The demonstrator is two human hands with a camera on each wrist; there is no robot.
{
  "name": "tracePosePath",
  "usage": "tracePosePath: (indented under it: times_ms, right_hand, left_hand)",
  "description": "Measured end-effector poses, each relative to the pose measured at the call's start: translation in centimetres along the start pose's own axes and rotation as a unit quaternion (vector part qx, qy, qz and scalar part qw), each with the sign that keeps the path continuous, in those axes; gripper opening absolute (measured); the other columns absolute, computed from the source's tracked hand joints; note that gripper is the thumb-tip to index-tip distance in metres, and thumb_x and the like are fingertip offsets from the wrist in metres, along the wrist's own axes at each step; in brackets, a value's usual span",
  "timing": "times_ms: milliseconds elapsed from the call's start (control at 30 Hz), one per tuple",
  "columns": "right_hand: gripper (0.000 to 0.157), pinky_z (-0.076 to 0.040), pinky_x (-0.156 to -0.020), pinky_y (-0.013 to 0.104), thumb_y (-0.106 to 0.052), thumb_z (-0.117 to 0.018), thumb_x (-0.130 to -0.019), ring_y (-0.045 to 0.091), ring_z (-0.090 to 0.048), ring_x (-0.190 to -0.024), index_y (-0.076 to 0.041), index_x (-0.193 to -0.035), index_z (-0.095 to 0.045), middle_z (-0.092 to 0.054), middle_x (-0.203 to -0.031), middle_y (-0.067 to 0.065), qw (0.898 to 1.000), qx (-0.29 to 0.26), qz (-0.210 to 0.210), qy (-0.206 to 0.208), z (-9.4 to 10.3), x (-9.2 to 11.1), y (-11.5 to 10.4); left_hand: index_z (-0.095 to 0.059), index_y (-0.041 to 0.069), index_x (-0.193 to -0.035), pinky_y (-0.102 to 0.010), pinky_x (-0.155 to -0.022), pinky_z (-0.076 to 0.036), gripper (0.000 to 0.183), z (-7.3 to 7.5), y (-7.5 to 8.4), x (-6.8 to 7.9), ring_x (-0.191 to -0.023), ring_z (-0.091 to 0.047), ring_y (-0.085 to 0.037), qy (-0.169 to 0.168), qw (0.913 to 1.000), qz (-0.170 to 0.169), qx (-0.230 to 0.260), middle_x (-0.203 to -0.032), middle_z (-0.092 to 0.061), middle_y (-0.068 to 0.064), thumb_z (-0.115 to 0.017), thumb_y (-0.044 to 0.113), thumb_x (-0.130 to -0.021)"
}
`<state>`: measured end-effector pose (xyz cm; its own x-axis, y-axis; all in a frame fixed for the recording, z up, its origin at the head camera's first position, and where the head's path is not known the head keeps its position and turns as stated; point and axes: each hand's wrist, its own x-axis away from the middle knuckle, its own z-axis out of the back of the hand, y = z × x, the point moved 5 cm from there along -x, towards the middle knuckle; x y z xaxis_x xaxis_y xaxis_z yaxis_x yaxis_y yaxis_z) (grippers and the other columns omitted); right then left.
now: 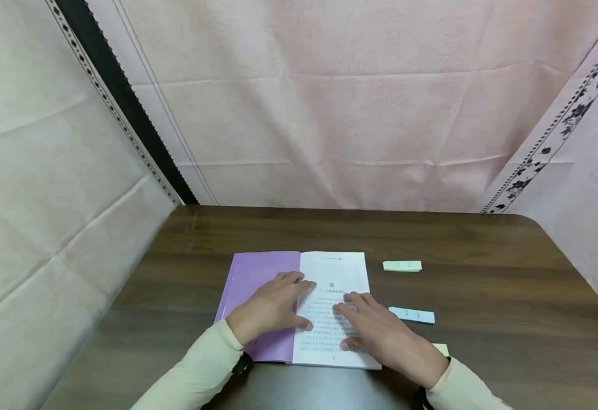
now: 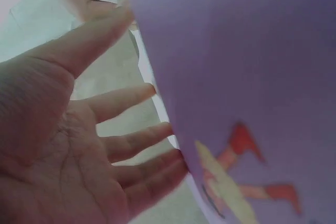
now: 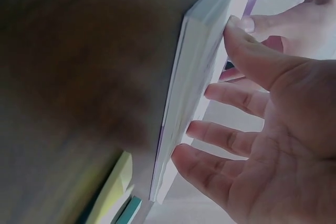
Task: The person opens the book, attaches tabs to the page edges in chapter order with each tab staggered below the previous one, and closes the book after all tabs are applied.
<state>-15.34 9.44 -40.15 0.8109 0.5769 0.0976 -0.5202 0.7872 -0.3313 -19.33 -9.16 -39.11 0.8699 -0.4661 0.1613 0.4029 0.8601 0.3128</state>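
Note:
An open book (image 1: 337,273) lies on the table, its purple inside cover (image 1: 260,270) to the left and a white printed page to the right. My left hand (image 1: 273,304) lies across the fold, fingers extended and touching the book. In the left wrist view its fingertips meet the purple sheet (image 2: 231,51), which carries a small printed figure with red shoes. My right hand (image 1: 378,333) rests its spread fingertips on the right page, covering part of the text. The right wrist view shows the thick edge of the page block (image 3: 184,87) beside those fingers.
Right of the book lie a pale green strip (image 1: 402,266), a light blue strip (image 1: 413,316) and a yellow one (image 1: 441,348) partly hidden by my right wrist. The brown wooden table (image 1: 483,273) ends at a pale cloth curtain (image 1: 330,114).

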Motion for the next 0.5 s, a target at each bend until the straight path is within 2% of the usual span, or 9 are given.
tracePosePath:
  times_ms: [167,267,333,500]
  right_hand:
    - [0.059,-0.054,-0.095,0.052,-0.032,-0.085,-0.089,0.036,-0.056,-0.127,-0.011,-0.139,-0.062,-0.054,-0.143,0.016,0.999,0.022,0.028,0.014,0.1,0.4,0.1]
    - [0.061,-0.053,-0.099,0.053,-0.032,-0.084,-0.091,0.038,-0.054,-0.131,-0.009,-0.142,-0.061,-0.053,-0.146,0.017,0.999,0.022,0.039,0.006,0.3,0.5,0.2]
    - [0.062,-0.052,-0.102,0.053,-0.030,-0.083,-0.092,0.038,-0.051,-0.135,-0.008,-0.145,-0.060,-0.051,-0.150,0.017,0.999,0.002,0.036,-0.012,0.5,0.3,0.5]
    - [0.062,-0.050,-0.106,0.053,-0.026,-0.083,-0.093,0.036,-0.047,-0.140,-0.010,-0.148,-0.059,-0.050,-0.154,0.015,0.996,-0.068,-0.001,-0.049,1.3,-0.1,1.8]
  left_hand:
    - [-0.058,0.014,-0.152,-0.054,-0.111,-0.048,0.085,-0.2,0.5,-0.2,-0.143,-0.049,-0.038,-0.010,0.9997,0.005,-0.023,-0.157,-0.052,-0.016,-0.093,0.043,-0.080]
    - [-0.057,0.014,-0.153,-0.054,-0.106,-0.052,0.087,-0.2,0.7,-0.4,-0.140,-0.051,-0.038,-0.014,0.9993,0.012,-0.033,-0.156,-0.052,-0.016,-0.093,0.044,-0.080]
    - [-0.058,0.014,-0.152,-0.054,-0.102,-0.054,0.087,-0.2,0.8,-0.6,-0.138,-0.052,-0.038,-0.017,0.9988,0.018,-0.042,-0.154,-0.053,-0.016,-0.093,0.045,-0.079]
    - [-0.061,0.016,-0.149,-0.052,-0.091,-0.058,0.084,-0.3,0.9,-0.9,-0.131,-0.055,-0.038,-0.028,0.9975,0.026,-0.059,-0.150,-0.054,-0.015,-0.094,0.044,-0.077]
